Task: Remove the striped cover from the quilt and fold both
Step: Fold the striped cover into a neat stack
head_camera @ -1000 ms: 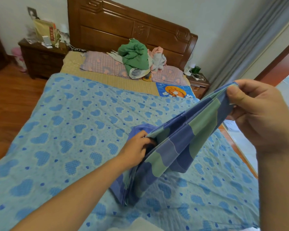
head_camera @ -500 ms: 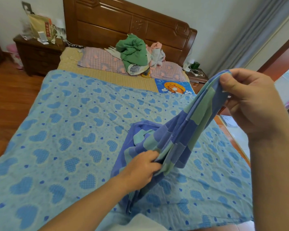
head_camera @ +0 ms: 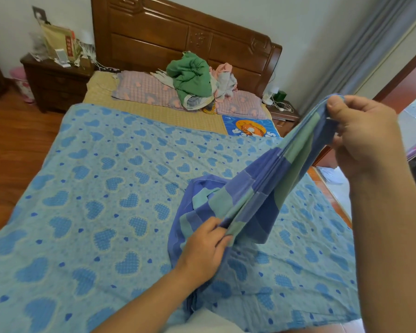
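My left hand [head_camera: 203, 248] had slid down the striped cover [head_camera: 257, 188] toward me, both hands pinching it; right hand [head_camera: 363, 135] held it above the quilt [head_camera: 106, 188], so folding was underway.

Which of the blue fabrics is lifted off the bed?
The striped cover, blue and green, held by both hands; the heart-print quilt lies flat on the bed.

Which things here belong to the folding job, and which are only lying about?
Job: striped cover, held by the left hand and the right hand; heart quilt spread flat.
Lying about: green clothes, pillows, cartoon mat, nightstand.
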